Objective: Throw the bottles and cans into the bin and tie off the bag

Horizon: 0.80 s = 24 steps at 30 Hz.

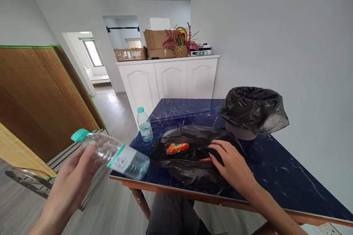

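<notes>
My left hand [77, 176] is wrapped round a clear plastic water bottle [121, 156] with a teal cap and white label, tilted with its cap to the left, at the table's front left corner. My right hand [228, 161] rests on the black plastic bag [187, 170], its fingers apart at the bag's opening. Inside the bag lies an orange soda can [178, 148]; a second orange-red item shows only partly by my right fingers. Another teal-capped water bottle [145, 126] stands upright at the table's left edge.
The dark blue marble-patterned table [281, 176] has a bin [239, 131] lined with a black bag at its back right. Beyond stands a white cabinet [172, 80] bearing cardboard boxes [131, 54] and a flower basket [180, 50]. A metal rack [27, 178] stands at left.
</notes>
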Tool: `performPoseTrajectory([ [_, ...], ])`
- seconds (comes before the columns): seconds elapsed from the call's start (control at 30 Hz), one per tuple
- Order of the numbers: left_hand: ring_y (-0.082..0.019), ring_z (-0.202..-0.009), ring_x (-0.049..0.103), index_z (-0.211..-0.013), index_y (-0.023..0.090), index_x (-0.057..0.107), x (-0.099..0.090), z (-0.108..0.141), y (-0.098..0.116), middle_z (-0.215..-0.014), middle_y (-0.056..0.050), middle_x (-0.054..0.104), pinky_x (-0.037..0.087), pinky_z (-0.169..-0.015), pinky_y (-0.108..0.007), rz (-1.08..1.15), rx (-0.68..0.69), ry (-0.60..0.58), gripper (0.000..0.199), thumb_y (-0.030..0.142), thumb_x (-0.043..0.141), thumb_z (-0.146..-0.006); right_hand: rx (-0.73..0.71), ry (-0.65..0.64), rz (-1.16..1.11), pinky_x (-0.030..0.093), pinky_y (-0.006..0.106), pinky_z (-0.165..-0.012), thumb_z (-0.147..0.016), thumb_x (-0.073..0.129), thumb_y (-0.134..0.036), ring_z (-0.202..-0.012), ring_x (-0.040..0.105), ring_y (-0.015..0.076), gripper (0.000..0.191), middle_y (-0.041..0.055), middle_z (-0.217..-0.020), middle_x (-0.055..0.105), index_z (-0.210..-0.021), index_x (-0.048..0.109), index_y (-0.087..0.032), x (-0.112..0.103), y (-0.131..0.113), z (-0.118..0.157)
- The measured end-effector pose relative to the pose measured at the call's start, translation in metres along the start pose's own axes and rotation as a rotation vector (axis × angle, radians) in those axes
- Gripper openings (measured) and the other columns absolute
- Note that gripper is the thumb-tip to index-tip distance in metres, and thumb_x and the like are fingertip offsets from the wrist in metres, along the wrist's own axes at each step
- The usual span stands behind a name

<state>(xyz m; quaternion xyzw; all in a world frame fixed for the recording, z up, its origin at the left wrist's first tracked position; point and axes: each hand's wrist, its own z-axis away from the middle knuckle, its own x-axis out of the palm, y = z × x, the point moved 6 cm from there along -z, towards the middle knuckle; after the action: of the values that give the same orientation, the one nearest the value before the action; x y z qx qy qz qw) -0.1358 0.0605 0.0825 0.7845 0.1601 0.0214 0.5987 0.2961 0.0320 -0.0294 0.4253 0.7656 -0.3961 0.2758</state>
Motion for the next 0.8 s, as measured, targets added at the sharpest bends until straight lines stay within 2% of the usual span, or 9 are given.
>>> performPoseTrajectory([
  [0.1,-0.034,-0.124,0.071,-0.126,0.023,0.068,0.005,-0.034,-0.001,-0.136,-0.009,0.075,0.055,-0.112,-0.058,-0.151,0.2,0.078,0.064,0.073,0.071,-0.086,-0.077,-0.167,-0.064,0.056,0.052,-0.1,-0.108,0.047,-0.035,-0.118,0.068,0.0319,0.028,0.0112,-0.128,0.072,-0.126,0.067,-0.028,0.003,-0.015,-0.009],
  [0.17,-0.034,-0.123,0.072,-0.124,0.02,0.064,0.019,-0.056,-0.015,-0.137,-0.013,0.073,0.057,-0.109,-0.055,-0.199,0.274,0.055,0.066,0.072,0.072,-0.085,-0.087,-0.275,-0.105,0.057,0.049,-0.096,-0.108,0.051,-0.039,-0.115,0.069,0.0312,0.027,0.0097,-0.126,0.073,-0.127,0.068,-0.029,0.008,-0.016,-0.014],
  [0.23,-0.034,-0.123,0.072,-0.126,0.019,0.06,0.034,-0.075,-0.033,-0.138,-0.016,0.072,0.059,-0.106,-0.054,-0.248,0.315,0.015,0.065,0.069,0.071,-0.086,-0.085,-0.376,-0.163,0.056,0.047,-0.099,-0.108,0.054,-0.043,-0.116,0.07,0.0299,0.03,0.0084,-0.128,0.074,-0.129,0.068,-0.029,0.012,-0.013,-0.016],
  [0.33,-0.034,-0.12,0.073,-0.132,0.019,0.057,0.051,-0.093,-0.058,-0.134,-0.018,0.073,0.06,-0.101,-0.052,-0.351,0.322,-0.042,0.064,0.065,0.068,-0.089,-0.065,-0.501,-0.254,0.053,0.045,-0.106,-0.106,0.056,-0.052,-0.124,0.068,0.0299,0.038,0.0081,-0.135,0.072,-0.134,0.069,-0.029,0.012,-0.007,-0.015],
  [0.43,-0.035,-0.119,0.073,-0.135,0.018,0.056,0.06,-0.102,-0.071,-0.131,-0.019,0.074,0.061,-0.096,-0.051,-0.413,0.316,-0.071,0.066,0.065,0.066,-0.09,-0.051,-0.571,-0.302,0.05,0.049,-0.111,-0.102,0.062,-0.058,-0.131,0.064,0.0331,0.046,0.0088,-0.14,0.071,-0.137,0.07,-0.03,0.007,-0.006,-0.012],
  [0.6,-0.034,-0.121,0.071,-0.137,0.018,0.055,0.074,-0.113,-0.077,-0.135,-0.018,0.072,0.061,-0.094,-0.048,-0.415,0.315,-0.079,0.066,0.064,0.066,-0.091,-0.049,-0.636,-0.345,0.05,0.05,-0.111,-0.093,0.073,-0.062,-0.131,0.065,0.0353,0.056,0.009,-0.141,0.071,-0.139,0.071,-0.031,0.0,-0.009,-0.011],
  [0.8,-0.035,-0.121,0.071,-0.137,0.017,0.055,0.094,-0.131,-0.079,-0.136,-0.019,0.07,0.06,-0.097,-0.051,-0.436,0.31,-0.065,0.063,0.061,0.065,-0.092,-0.044,-0.698,-0.354,0.051,0.048,-0.109,-0.083,0.083,-0.06,-0.128,0.067,0.0357,0.059,0.0075,-0.138,0.073,-0.135,0.073,-0.033,-0.008,-0.011,-0.009],
])
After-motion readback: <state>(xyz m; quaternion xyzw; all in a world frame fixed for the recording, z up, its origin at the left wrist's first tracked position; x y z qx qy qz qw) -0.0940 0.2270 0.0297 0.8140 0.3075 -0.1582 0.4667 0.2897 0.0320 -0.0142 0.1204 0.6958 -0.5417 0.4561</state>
